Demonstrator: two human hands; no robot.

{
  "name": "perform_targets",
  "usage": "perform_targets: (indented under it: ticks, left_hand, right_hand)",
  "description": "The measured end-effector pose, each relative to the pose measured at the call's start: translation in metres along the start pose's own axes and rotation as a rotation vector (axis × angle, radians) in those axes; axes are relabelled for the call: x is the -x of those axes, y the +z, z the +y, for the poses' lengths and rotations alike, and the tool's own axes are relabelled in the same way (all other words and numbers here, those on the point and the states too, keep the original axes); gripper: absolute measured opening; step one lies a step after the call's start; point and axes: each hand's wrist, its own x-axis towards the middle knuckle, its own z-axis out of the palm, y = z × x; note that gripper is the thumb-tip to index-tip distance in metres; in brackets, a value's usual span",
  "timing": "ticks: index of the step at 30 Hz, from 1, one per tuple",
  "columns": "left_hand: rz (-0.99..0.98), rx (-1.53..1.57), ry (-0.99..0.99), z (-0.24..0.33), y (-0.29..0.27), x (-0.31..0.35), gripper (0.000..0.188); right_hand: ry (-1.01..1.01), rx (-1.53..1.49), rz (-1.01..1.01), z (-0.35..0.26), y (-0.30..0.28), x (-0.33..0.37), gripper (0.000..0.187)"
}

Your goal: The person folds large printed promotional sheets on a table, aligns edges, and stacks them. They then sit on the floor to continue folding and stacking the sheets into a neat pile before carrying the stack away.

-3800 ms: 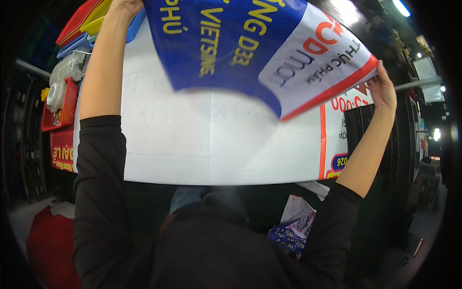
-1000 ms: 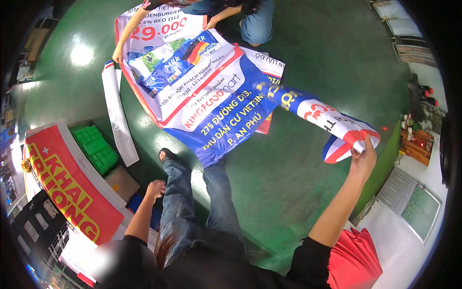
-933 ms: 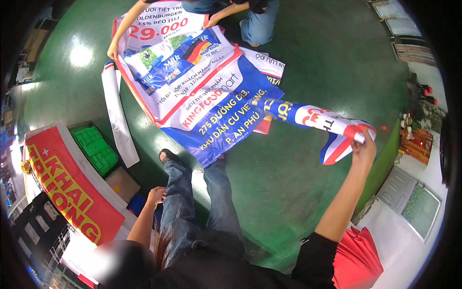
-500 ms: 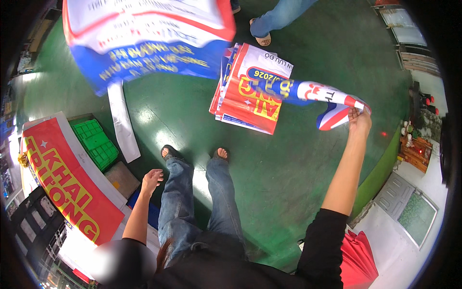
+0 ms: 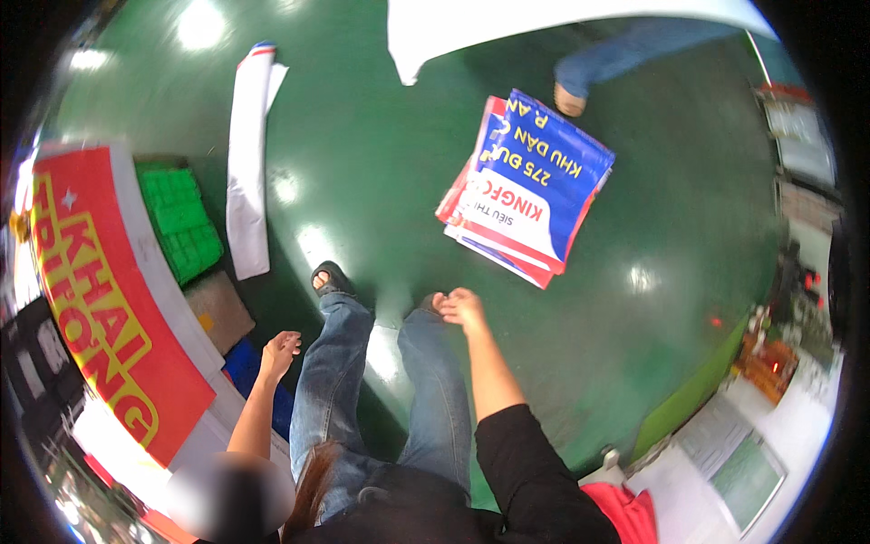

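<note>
A stack of folded printed banners (image 5: 535, 204) in blue, red and white lies on the green floor ahead of my feet. My right hand (image 5: 462, 308) hangs over my right foot, just short of the stack. It is empty, its fingers loosely bent and apart. Beside my left leg is my left hand (image 5: 283, 349), relaxed and holding nothing visible. A white sheet (image 5: 544, 32) spans the top edge beyond the stack; whatever holds it is out of view.
Another person's leg (image 5: 625, 63) stands beyond the stack. To the left lie a long folded white strip (image 5: 246, 172), a green plastic crate (image 5: 177, 222) and a large red banner (image 5: 113, 299). A framed panel (image 5: 743, 480) and red cloth (image 5: 625, 512) are at the lower right.
My right hand has let go of the folded banner's end and come back toward my legs. That banner now lies on the stack. The large sheet has swung from upper left to upper right.
</note>
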Motion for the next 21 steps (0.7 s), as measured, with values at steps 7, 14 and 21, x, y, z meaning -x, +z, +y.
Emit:
perform_targets:
  ticks: [7, 14, 21]
  left_hand:
    - [0.206, -0.077, 0.076, -0.093, -0.065, -0.099, 0.028]
    - [0.521, -0.249, -0.095, -0.179, -0.151, -0.317, 0.068]
    - [0.285, -0.207, -0.296, -0.183, -0.170, -0.397, 0.083]
  right_hand:
    - [-0.155, 0.615, -0.441, 0.015, 0.182, -0.009, 0.030]
    - [-0.160, 0.773, -0.373, 0.005, 0.260, -0.080, 0.029]
    - [-0.148, 0.896, -0.323, 0.002, 0.278, -0.090, 0.029]
